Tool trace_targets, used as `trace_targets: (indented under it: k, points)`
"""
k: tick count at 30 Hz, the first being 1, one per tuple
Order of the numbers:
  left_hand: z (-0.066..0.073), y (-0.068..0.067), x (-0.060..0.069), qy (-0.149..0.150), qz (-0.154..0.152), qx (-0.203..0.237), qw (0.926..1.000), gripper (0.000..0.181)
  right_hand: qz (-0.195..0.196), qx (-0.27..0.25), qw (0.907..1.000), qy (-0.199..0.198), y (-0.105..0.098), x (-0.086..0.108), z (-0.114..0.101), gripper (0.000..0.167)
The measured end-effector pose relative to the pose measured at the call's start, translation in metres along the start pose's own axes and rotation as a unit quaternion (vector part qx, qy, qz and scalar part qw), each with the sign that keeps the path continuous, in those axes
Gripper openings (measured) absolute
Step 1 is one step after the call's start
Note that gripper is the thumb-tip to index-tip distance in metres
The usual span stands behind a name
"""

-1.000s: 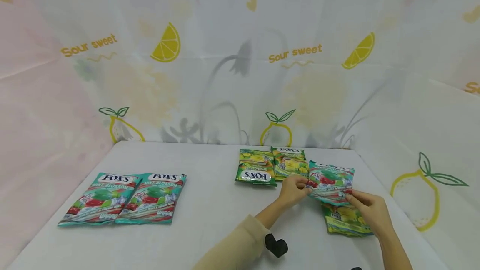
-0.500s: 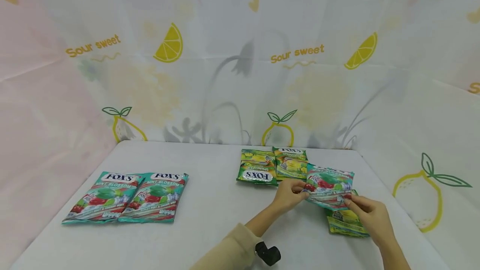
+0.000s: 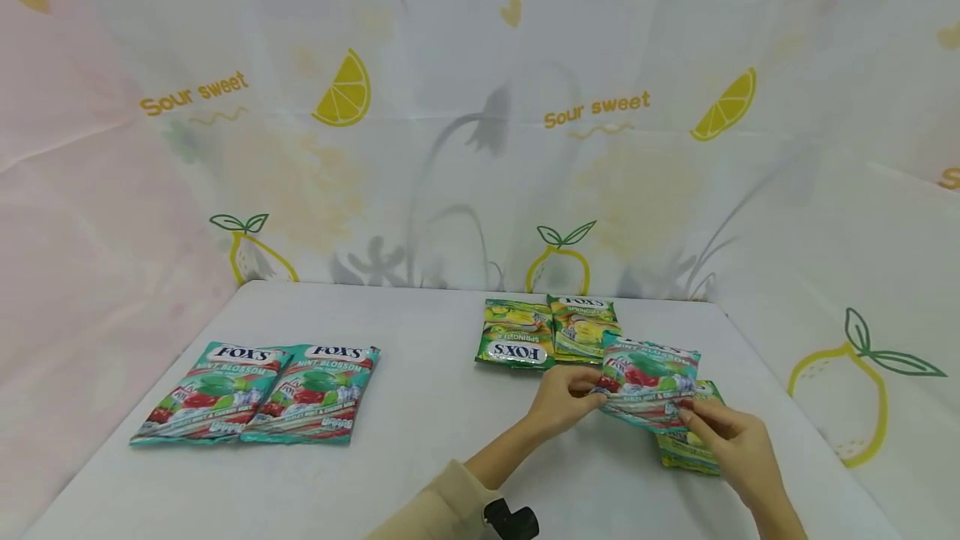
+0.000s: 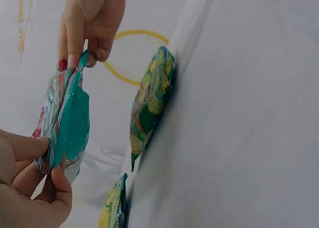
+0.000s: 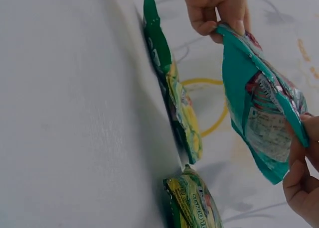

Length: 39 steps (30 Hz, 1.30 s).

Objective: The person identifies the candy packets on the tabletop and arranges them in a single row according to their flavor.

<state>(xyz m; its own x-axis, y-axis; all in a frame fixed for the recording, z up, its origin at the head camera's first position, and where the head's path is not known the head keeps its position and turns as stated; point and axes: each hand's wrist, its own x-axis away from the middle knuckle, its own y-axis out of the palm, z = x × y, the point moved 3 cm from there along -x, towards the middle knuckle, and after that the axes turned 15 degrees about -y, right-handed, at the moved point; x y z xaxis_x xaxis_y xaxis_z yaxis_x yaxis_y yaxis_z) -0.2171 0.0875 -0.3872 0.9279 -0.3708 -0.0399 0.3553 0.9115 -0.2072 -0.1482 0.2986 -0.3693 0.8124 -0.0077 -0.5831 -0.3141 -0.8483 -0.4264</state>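
1. The teal Mint Blossom bag (image 3: 649, 382) is held up off the desk (image 3: 300, 490), toward its right side, printed front facing the wearer and slightly tilted.
2. The left hand (image 3: 561, 400) pinches its left edge between thumb and curled fingers; the right hand (image 3: 735, 448) pinches its lower right corner likewise.
3. Below it, partly hidden, lies a yellow-green bag (image 3: 686, 450), not touching it and apart from the other bags on the desk.
4. Farther back, two green Spring Tea bags lie side by side: the left one (image 3: 517, 338) with its brand name at the near edge, the right one (image 3: 585, 332) at the far edge.
5. Well to the left, two teal bags (image 3: 315, 397) lie flat, edges meeting.
6. Judging by this layout, both pairs look placed; the held bag is not yet set down, and the yellow-green one seems left over.
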Motion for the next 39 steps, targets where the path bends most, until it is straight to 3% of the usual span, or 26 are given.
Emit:
trace_targets:
  k: [2, 5, 9, 16, 22, 30, 39]
  points:
    - [0.011, -0.004, 0.011, 0.004, -0.003, 0.001, 1.0, 0.021, 0.001, 0.001, 1.0, -0.005, 0.002, 0.002, -0.002, 0.019]
    - [0.013, -0.008, 0.016, 0.004, -0.005, 0.0, 1.0, 0.021, 0.004, 0.008, 0.9999, -0.01, 0.004, 0.004, -0.005, 0.015]
    - [-0.002, -0.008, 0.013, -0.002, -0.006, 0.01, 0.9999, 0.022, 0.016, 0.012, 0.9995, -0.024, 0.007, 0.009, -0.008, 0.012]
    - [0.0, -0.012, 0.022, -0.007, -0.01, 0.034, 0.9993, 0.022, 0.031, 0.017, 0.9973, -0.065, 0.01, 0.013, -0.015, 0.012]
    - [-0.003, -0.015, 0.031, -0.001, -0.002, 0.028, 0.9996, 0.022, 0.032, 0.037, 0.9952, -0.084, 0.014, 0.017, -0.025, 0.012]
    - [-0.006, -0.024, 0.047, 0.004, 0.014, 0.031, 0.9994, 0.022, 0.041, 0.004, 0.9904, -0.132, 0.026, 0.022, -0.028, 0.022]
    - [-0.009, -0.031, 0.059, -0.003, 0.028, 0.035, 0.999, 0.02, 0.039, -0.011, 0.9941, -0.101, 0.036, 0.027, -0.031, 0.019]
